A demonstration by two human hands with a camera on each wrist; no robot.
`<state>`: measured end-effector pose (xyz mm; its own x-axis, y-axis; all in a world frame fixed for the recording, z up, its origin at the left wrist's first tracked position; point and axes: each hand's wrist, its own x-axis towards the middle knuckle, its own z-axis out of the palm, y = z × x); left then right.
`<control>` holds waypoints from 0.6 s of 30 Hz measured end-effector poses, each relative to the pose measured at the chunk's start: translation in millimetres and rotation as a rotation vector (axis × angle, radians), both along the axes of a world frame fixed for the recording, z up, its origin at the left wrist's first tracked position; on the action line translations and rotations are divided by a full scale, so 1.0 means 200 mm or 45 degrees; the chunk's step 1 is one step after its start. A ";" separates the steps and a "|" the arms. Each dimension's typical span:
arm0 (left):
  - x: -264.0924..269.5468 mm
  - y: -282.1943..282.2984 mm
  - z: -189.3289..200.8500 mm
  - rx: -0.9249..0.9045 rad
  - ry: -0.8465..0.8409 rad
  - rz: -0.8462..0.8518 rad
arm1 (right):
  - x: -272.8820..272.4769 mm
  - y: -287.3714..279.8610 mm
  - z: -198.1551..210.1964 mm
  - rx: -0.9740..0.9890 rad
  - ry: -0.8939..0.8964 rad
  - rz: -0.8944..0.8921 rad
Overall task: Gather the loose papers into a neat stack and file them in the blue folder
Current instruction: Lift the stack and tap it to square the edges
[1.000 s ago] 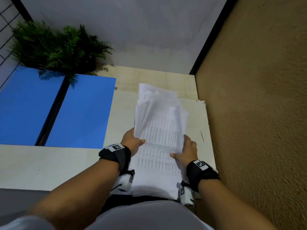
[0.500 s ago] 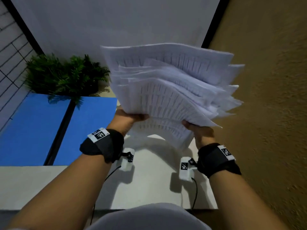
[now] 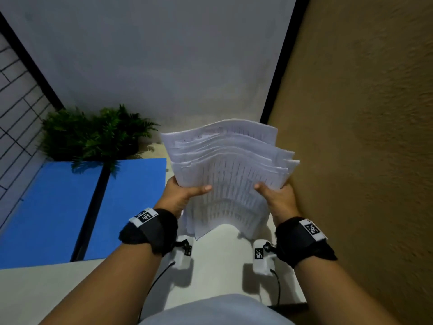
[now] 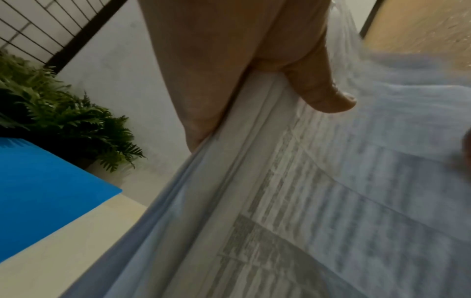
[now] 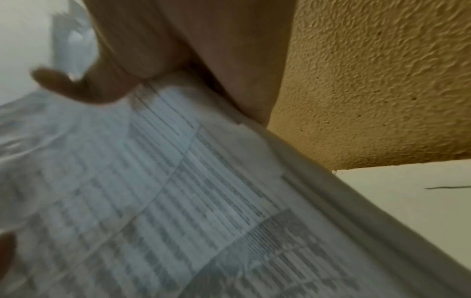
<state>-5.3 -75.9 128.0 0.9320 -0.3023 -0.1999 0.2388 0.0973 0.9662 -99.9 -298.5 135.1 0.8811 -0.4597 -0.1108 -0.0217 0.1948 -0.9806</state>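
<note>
A thick, uneven bundle of printed papers (image 3: 229, 174) stands nearly upright above the pale table (image 3: 218, 266), its lower edge down near the tabletop and its top edges staggered. My left hand (image 3: 187, 193) grips the bundle's left side, thumb across the printed face. My right hand (image 3: 274, 195) grips the right side the same way. The left wrist view shows my left hand (image 4: 300, 84) with its thumb on the papers (image 4: 331, 201). The right wrist view shows my right hand (image 5: 107, 84) on the papers (image 5: 165, 191). The blue folder (image 3: 58, 207) lies open flat at the left.
A green fern plant (image 3: 93, 134) stands behind the folder in the back left corner. A rough tan wall (image 3: 363, 160) runs close along the right of the table. A grey wall (image 3: 164, 66) closes the back, and a wire grid (image 3: 16, 113) stands at the far left.
The papers went from lying flat on the table to lifted high in both hands, then came down and now stand on edge near the tabletop.
</note>
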 end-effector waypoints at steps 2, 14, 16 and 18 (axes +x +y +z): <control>0.02 0.03 0.00 -0.017 -0.032 0.019 | -0.02 -0.02 0.00 -0.018 -0.026 -0.091; 0.04 0.03 0.06 -0.096 -0.171 -0.097 | -0.06 0.02 0.11 -0.124 -0.151 -0.119; 0.02 0.01 0.08 -0.097 -0.216 -0.137 | -0.06 0.05 0.15 -0.176 -0.183 -0.075; 0.01 -0.01 0.09 -0.113 -0.238 -0.143 | -0.07 0.09 0.17 -0.230 -0.219 -0.037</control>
